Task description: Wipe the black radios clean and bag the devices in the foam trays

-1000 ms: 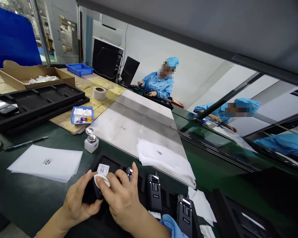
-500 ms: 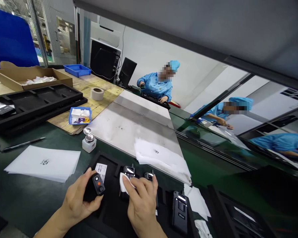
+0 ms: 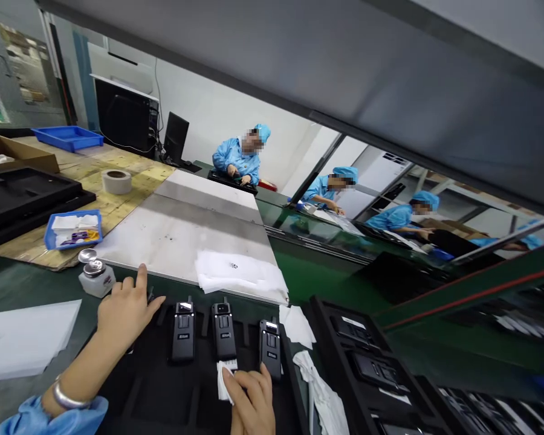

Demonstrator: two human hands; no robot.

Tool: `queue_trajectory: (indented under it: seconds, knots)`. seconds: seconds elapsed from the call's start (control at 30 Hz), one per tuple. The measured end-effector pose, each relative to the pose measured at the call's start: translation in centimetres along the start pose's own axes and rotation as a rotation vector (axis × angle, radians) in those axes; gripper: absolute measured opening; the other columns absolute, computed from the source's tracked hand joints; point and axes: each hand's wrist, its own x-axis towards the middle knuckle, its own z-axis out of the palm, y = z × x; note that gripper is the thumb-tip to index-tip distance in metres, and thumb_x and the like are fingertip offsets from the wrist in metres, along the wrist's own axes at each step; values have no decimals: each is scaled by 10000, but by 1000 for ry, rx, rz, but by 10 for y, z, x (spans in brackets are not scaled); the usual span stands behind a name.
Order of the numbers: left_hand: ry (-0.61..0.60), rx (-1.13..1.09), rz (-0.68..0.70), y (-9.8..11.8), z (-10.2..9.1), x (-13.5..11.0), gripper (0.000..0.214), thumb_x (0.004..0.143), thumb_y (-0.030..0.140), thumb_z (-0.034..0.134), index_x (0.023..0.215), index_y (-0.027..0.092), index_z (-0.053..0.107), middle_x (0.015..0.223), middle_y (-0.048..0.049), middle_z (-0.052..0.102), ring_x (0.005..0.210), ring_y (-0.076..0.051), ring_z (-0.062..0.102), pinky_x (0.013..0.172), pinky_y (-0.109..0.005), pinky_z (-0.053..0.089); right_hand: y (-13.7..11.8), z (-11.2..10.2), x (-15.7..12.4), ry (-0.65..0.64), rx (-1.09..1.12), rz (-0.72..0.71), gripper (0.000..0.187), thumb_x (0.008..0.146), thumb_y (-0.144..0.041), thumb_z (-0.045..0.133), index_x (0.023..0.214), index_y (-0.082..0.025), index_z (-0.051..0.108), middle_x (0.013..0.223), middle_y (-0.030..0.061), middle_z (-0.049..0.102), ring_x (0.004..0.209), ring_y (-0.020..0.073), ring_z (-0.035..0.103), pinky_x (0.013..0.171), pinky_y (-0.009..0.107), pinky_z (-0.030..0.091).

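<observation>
My left hand [image 3: 129, 309] is over the left end of a black foam tray [image 3: 163, 393]. Its index finger and thumb are stretched apart, and a small dark part shows between them; most of what lies beneath is hidden. My right hand [image 3: 252, 396] pinches a folded white cloth [image 3: 224, 382] above the tray's front middle. Three black handheld radios with short antennas lie face up in the tray: a left radio [image 3: 184, 331], a middle radio [image 3: 223, 331] and a right radio [image 3: 271, 349]. A white label shows just below the middle one.
A dispenser bottle [image 3: 97, 279] and a blue bin of small items [image 3: 72, 229] stand at left. White sheets [image 3: 240, 272] lie on the pale board. Crumpled white cloth [image 3: 321, 393] separates my tray from another black tray [image 3: 358, 356]. Co-workers in blue sit beyond.
My left hand has let go of the upright black radio and spread its fingers over the tray's left end. My right hand has moved nearer with the cloth. The view has swung right.
</observation>
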Motion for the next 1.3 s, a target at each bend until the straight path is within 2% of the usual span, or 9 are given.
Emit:
queue_trajectory:
  seconds: [0.2, 0.3, 0.43, 0.53, 0.63, 0.7, 0.83, 1.07, 1.3]
  knots:
    - [-102, -67, 110, 76, 23, -24, 896, 944, 576, 535, 1611, 67, 222, 972, -190, 663, 829, -348, 703, 685, -407, 527, -6, 2, -4, 40, 36, -20, 504, 890, 33, 454, 1214, -265, 700, 930, 35, 654, 869, 205, 614, 1109, 615, 370]
    - [-106, -121, 65, 94, 30, -19, 866, 919, 444, 589, 1597, 32, 240, 982, -212, 668, 802, -346, 715, 685, -414, 535, -6, -1, -5, 41, 62, -50, 482, 879, 40, 489, 1185, -261, 708, 892, 19, 637, 810, 183, 592, 1099, 604, 385]
    - [-96, -248, 90, 82, 28, -30, 897, 895, 371, 603, 1621, 90, 157, 1068, -185, 694, 895, -335, 734, 781, -435, 568, 12, -20, 2, 22, 130, -78, 515, 894, 28, 449, 1249, -260, 686, 929, 28, 631, 850, 184, 600, 1057, 563, 421]
    - [-46, -497, 262, 59, 28, -61, 970, 882, 321, 629, 1635, 244, 21, 1272, -91, 671, 1100, -228, 705, 958, -345, 555, 29, -37, 19, -18, 193, -102, 518, 913, 4, 433, 1281, -270, 674, 986, 37, 635, 919, 187, 621, 1014, 508, 455]
    - [54, -886, 472, 37, 33, -96, 936, 882, 244, 628, 1628, 321, 69, 1350, -53, 654, 1219, -201, 658, 1061, -349, 523, 35, -47, 42, -42, 258, -89, 510, 927, -11, 448, 1255, -317, 691, 1013, 24, 635, 940, 176, 620, 1006, 493, 464]
    - [90, -1008, 514, 28, 36, -115, 906, 895, 225, 629, 1630, 312, 106, 1358, -75, 662, 1229, -214, 658, 1050, -366, 542, 30, -47, 56, -58, 297, -122, 502, 923, -12, 462, 1219, -332, 711, 1006, 14, 639, 933, 170, 608, 1015, 504, 460]
    - [142, -1092, 542, 24, 39, -132, 916, 897, 187, 652, 1634, 273, 115, 1348, -123, 674, 1216, -231, 671, 995, -367, 583, 9, -37, 80, -117, 359, -233, 474, 911, -5, 476, 1126, -326, 751, 973, -6, 647, 917, 156, 563, 1064, 522, 426]
    - [147, -1031, 592, 18, 49, -132, 946, 878, 173, 674, 1639, 233, 114, 1355, -120, 670, 1199, -219, 680, 1005, -338, 577, -10, -21, 99, -348, 313, -405, 376, 1000, -132, 493, 1111, -371, 761, 987, -45, 685, 963, 159, 529, 1165, 506, 324]
    - [196, -974, 640, 16, 47, -124, 909, 901, 187, 658, 1640, 212, 129, 1380, -126, 656, 1227, -219, 665, 1021, -323, 561, -28, -18, 93, -289, 77, -337, 378, 990, -125, 460, 1161, -334, 725, 962, -26, 684, 899, 176, 511, 1202, 608, 157]
